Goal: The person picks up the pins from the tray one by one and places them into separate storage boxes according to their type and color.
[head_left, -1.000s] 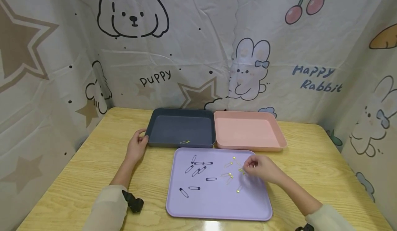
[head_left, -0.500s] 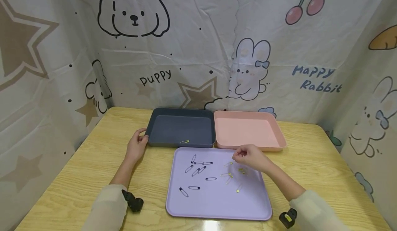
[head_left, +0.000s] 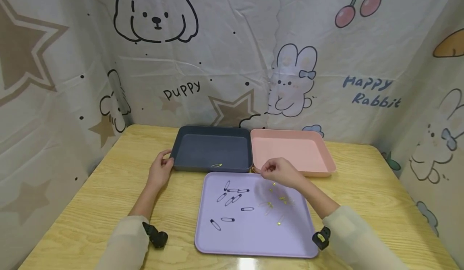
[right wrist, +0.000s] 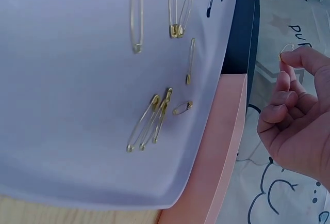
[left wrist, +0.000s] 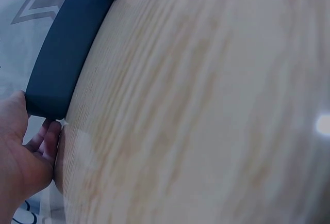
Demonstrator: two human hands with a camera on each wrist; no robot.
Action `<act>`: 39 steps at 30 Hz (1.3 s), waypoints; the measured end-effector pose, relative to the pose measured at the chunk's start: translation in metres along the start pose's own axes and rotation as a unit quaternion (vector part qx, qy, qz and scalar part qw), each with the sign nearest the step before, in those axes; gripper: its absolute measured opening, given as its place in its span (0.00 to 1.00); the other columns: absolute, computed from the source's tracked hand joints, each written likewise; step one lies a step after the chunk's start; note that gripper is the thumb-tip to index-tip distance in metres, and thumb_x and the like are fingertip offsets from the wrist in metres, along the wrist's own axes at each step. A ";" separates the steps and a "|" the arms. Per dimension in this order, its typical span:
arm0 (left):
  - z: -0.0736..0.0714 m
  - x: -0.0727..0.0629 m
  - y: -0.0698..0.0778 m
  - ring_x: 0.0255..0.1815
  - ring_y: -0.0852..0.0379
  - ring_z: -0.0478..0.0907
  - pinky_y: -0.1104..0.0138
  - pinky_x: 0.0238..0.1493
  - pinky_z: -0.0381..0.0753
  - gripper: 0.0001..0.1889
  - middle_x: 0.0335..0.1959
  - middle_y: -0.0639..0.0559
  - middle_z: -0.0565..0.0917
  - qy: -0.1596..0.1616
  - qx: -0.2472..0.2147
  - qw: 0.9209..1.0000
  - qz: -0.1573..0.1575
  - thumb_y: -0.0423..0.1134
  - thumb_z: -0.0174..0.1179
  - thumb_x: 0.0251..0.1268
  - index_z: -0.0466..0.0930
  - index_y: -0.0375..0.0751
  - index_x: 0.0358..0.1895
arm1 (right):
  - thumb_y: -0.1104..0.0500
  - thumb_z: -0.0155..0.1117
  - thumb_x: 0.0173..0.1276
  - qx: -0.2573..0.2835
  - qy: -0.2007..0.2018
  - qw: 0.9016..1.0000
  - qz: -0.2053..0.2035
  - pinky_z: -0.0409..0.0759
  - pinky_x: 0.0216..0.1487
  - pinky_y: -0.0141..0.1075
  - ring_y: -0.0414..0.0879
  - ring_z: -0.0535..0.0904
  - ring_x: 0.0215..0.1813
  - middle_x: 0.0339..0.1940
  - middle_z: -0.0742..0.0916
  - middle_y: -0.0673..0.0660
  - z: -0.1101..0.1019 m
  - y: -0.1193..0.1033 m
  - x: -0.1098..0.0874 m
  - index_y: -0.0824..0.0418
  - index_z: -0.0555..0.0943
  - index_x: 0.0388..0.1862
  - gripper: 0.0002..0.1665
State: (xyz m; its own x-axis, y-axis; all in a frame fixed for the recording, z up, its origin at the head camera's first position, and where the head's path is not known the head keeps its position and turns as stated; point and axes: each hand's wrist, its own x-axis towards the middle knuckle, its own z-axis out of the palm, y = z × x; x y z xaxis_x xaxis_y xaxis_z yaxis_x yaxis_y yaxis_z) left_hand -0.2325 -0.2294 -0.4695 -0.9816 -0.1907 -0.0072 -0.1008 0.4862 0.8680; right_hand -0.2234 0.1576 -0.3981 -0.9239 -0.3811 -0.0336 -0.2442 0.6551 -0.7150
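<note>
My right hand pinches a gold safety pin between thumb and index finger, raised over the back edge of the lilac tray, near where the dark blue tray and pink tray meet. My left hand holds the near left corner of the dark blue tray, thumb and fingers against it. One yellow-gold safety pin lies inside that tray. On the lilac tray, several black safety pins lie to the left and several gold safety pins to the right.
The pink tray stands right beside the dark blue one, behind the lilac tray. All three rest on a wooden table. A printed curtain hangs behind and at both sides.
My right hand has moved left and back from the gold pins, lifting one safety pin toward the dark blue tray. The left hand has stayed at the tray's corner.
</note>
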 end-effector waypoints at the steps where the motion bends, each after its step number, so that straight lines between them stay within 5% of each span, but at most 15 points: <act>1: 0.000 0.000 0.000 0.30 0.59 0.67 0.69 0.33 0.68 0.22 0.39 0.47 0.73 0.001 -0.001 1.000 0.001 0.43 0.44 0.72 0.62 0.45 0.68 | 0.61 0.63 0.56 -0.002 0.001 1.000 -0.001 0.68 0.29 0.29 0.41 0.70 0.27 0.22 0.78 0.49 0.001 -0.002 0.002 0.60 0.82 0.26 0.04; 9: 0.000 -0.003 0.000 0.26 0.61 0.65 0.69 0.29 0.66 0.23 0.33 0.50 0.72 0.013 -0.010 1.000 0.023 0.43 0.44 0.71 0.64 0.41 0.66 | 0.61 0.62 0.56 -0.012 -0.006 1.000 -0.013 0.69 0.29 0.30 0.40 0.71 0.27 0.24 0.81 0.50 0.009 -0.010 0.025 0.60 0.82 0.26 0.04; 17: -0.001 -0.001 -0.001 0.28 0.61 0.66 0.70 0.31 0.67 0.22 0.37 0.48 0.72 0.007 -0.006 1.000 0.001 0.43 0.45 0.72 0.63 0.45 0.67 | 0.61 0.63 0.57 -0.006 -0.024 1.000 -0.006 0.71 0.28 0.31 0.41 0.72 0.26 0.23 0.82 0.51 0.017 -0.022 0.044 0.62 0.83 0.27 0.05; 39: 0.000 -0.002 0.000 0.28 0.61 0.65 0.70 0.31 0.67 0.21 0.35 0.50 0.71 0.015 -0.004 1.000 0.003 0.42 0.46 0.72 0.65 0.47 0.66 | 0.59 0.64 0.57 -0.019 -0.019 1.000 -0.001 0.71 0.31 0.29 0.40 0.73 0.29 0.27 0.84 0.51 0.050 -0.040 0.088 0.61 0.83 0.28 0.05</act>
State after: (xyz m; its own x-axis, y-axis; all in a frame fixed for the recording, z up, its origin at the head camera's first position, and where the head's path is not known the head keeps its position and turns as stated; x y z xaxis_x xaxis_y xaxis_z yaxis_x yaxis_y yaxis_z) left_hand -0.2310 -0.2292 -0.4692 -0.9768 -0.2137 0.0122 -0.0942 0.4801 0.8721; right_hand -0.2801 0.0648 -0.4072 -0.9116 -0.4068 -0.0583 -0.2583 0.6775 -0.6887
